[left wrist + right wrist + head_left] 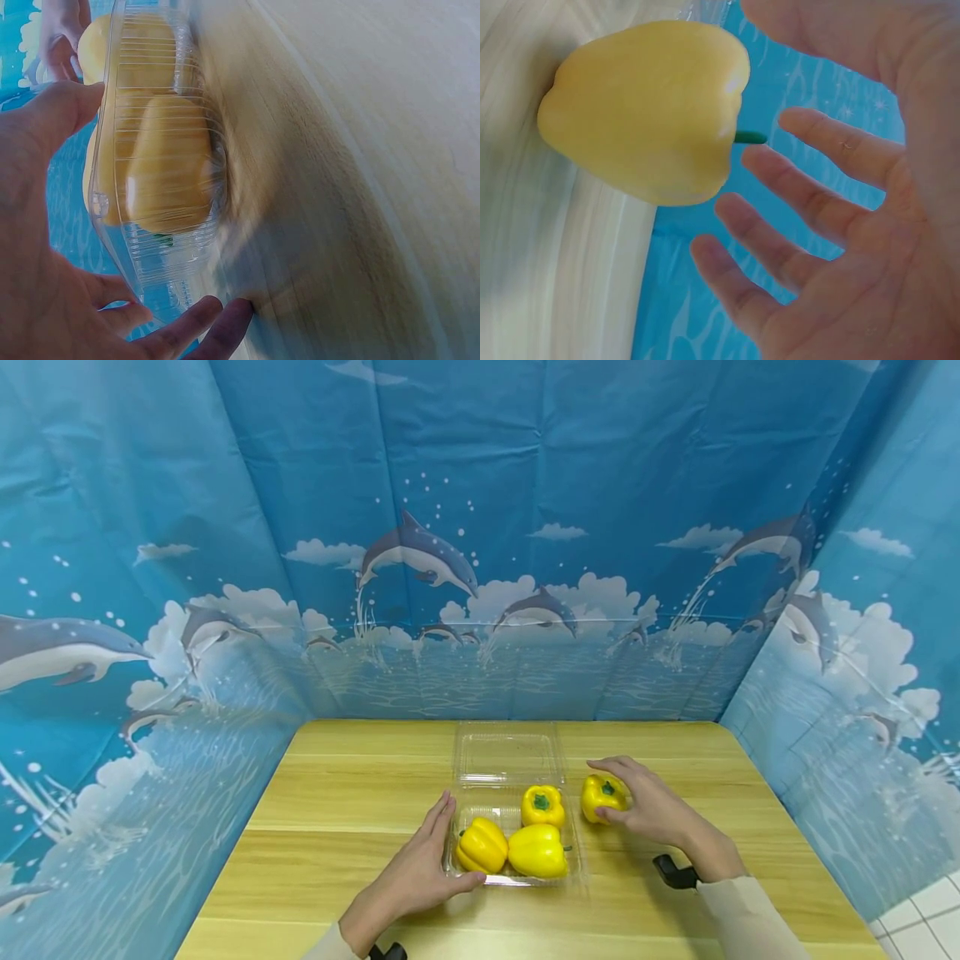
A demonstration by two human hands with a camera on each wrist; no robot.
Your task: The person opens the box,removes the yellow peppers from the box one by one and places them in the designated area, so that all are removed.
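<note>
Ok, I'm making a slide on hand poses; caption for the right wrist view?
Open right hand near the green stem of a yellow pepper on a wooden tabletop.

Blue sheeting surrounds the work area on three sides, creased in vertical folds. We note its printed seascape: a grey-and-white dolphin arcs above the middle, a larger dolphin is cut off by the left edge, and another dolphin leaps near the right corner. White clouds, spray and dots surround them; pale rippled water fills the lower band. Below, we record a desk of yellowish wood grain, far corners rounded, its planks running crosswise. Lower right, past the sheeting's hem, we see white floor tiles with dark joints.
</note>
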